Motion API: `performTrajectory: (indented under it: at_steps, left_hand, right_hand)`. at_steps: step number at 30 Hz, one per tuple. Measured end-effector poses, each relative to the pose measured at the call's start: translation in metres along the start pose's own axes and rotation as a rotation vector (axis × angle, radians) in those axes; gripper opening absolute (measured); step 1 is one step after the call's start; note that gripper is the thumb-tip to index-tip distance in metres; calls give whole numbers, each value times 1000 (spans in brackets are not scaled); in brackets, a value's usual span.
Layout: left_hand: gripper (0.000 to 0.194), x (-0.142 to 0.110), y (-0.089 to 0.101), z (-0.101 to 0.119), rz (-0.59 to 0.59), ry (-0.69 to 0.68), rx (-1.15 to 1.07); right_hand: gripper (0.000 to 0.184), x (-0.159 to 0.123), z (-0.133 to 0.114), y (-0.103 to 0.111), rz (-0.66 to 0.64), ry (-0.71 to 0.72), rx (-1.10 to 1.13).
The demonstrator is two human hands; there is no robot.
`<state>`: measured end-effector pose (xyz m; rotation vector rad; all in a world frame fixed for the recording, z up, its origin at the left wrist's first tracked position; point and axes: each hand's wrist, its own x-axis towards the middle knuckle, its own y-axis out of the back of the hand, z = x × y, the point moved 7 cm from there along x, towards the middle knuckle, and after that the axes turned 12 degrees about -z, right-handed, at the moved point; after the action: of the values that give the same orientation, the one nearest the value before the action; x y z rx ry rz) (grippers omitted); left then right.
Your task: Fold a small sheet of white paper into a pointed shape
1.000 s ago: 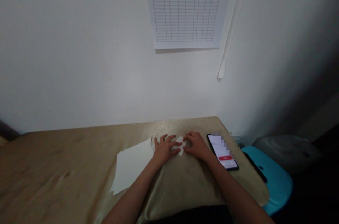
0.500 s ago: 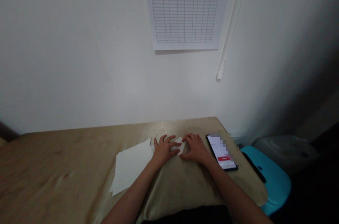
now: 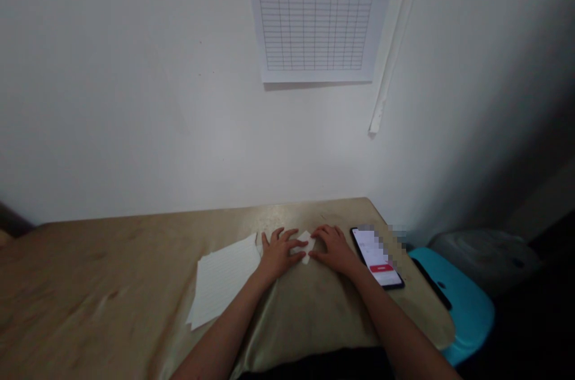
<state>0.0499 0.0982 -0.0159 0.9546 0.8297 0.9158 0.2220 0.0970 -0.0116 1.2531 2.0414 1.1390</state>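
Note:
A small white piece of folded paper (image 3: 306, 240) lies on the table between my two hands. From its left side, my left hand (image 3: 281, 254) presses on it with thumb and index finger, the other fingers spread over the tabletop. My right hand (image 3: 335, 250) is curled at the opposite side, its thumb and index fingertips at the paper's right edge. Both forearms rest low across the table. Just left of my left hand is a stack of white lined sheets (image 3: 224, 278), partly covered by my left forearm.
A phone (image 3: 377, 260) with a lit screen lies right of my right hand. The brown-covered table (image 3: 135, 272) meets a white wall, where a printed chart (image 3: 317, 26) hangs. Beyond the table's right edge are a turquoise object (image 3: 471, 308) and a greyish bag-like shape (image 3: 485, 254).
My right hand has shifted slightly right, and more of the folded paper shows between the hands. My left hand stays nearly in place. The view has tilted a little.

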Motion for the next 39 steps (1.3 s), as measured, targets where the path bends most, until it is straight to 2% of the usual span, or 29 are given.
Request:
performTrajectory:
  at_steps: [5, 11, 15, 20, 26, 31, 39]
  left_hand:
    - [34, 0, -2, 0, 21, -8, 13]
    - [34, -1, -1, 1, 56, -39, 5]
    - [36, -3, 0, 5, 81, -83, 33]
    - [39, -4, 1, 5, 86, -116, 39]
    - [57, -2, 5, -5, 44, -176, -5]
    - [42, 1, 9, -13, 25, -179, -32]
    - [21, -3, 15, -7, 112, -278, -76]
  right_hand:
    - [45, 0, 0, 3, 33, -6, -8]
    - [25, 1, 1, 6, 71, 36, -36]
    - [21, 1, -1, 6, 72, 45, -50]
    - [38, -3, -9, 4, 6, 60, -85]
    - [57, -4, -9, -1, -80, 54, -147]
    - [55, -3, -3, -3, -100, 35, -136]
    - [46, -5, -8, 2, -72, 39, -82]
